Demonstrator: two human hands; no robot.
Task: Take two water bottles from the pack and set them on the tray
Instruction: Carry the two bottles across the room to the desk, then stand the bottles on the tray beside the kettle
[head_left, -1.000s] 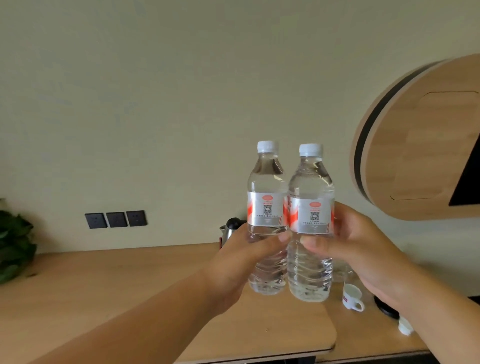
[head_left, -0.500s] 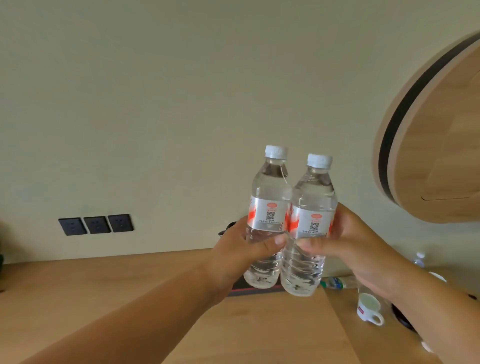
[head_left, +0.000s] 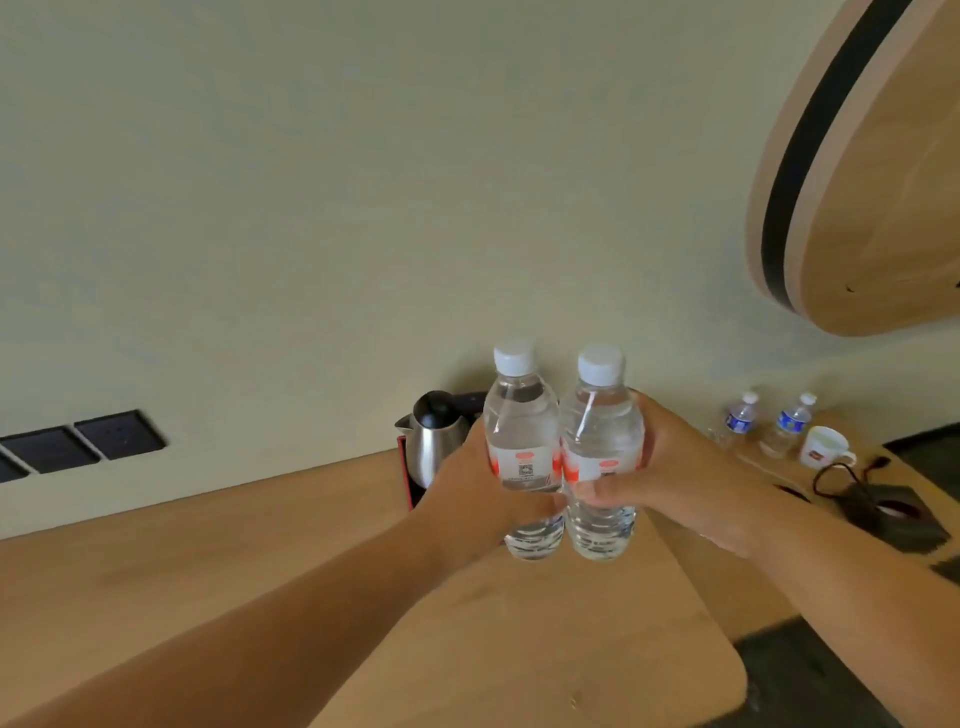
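Two clear water bottles with white caps and red-and-silver labels are held upright and side by side above the wooden counter. My left hand (head_left: 467, 493) grips the left water bottle (head_left: 521, 415) around its label. My right hand (head_left: 675, 478) grips the right water bottle (head_left: 600, 421) the same way. The two bottles touch each other. Just behind them stands a steel kettle (head_left: 434, 441) on a dark tray with a red rim (head_left: 404, 478); most of the tray is hidden by my left hand. The pack is not in view.
The wooden counter (head_left: 260, 561) runs along the wall, with black sockets (head_left: 83, 441) at the left. On a lower surface to the right stand two small blue-labelled bottles (head_left: 740, 418), a white cup (head_left: 823, 447) and a black corded base (head_left: 883, 504). A round wooden panel (head_left: 872, 171) hangs upper right.
Both hands carried the bottles lower and forward toward the kettle. The view swung right and tilted, bringing the kettle, the small bottles and the black base into sight.
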